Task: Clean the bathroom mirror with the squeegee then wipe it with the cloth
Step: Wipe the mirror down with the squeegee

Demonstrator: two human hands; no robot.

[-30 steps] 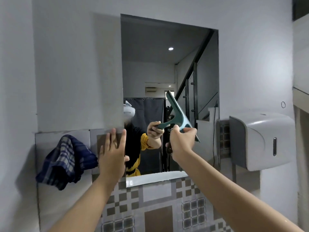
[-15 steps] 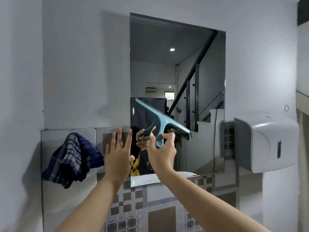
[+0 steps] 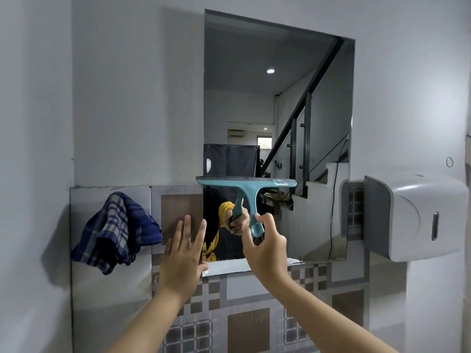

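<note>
A frameless mirror [image 3: 277, 103] hangs on the white wall. My right hand [image 3: 265, 248] grips the handle of a teal squeegee [image 3: 246, 183], whose blade lies level across the lower left part of the glass. My left hand [image 3: 184, 253] is flat with fingers spread against the tiled wall at the mirror's lower left edge. A blue plaid cloth [image 3: 116, 229] hangs on the wall to the left of that hand. The mirror reflects the hand and handle.
A white paper towel dispenser [image 3: 413, 215] juts from the wall to the right of the mirror. Patterned grey and brown tiles [image 3: 244, 319] cover the wall below. A side wall closes in on the far left.
The squeegee has swung from a steep tilt to level and shifted left across the glass. My left hand stays flat on the wall.
</note>
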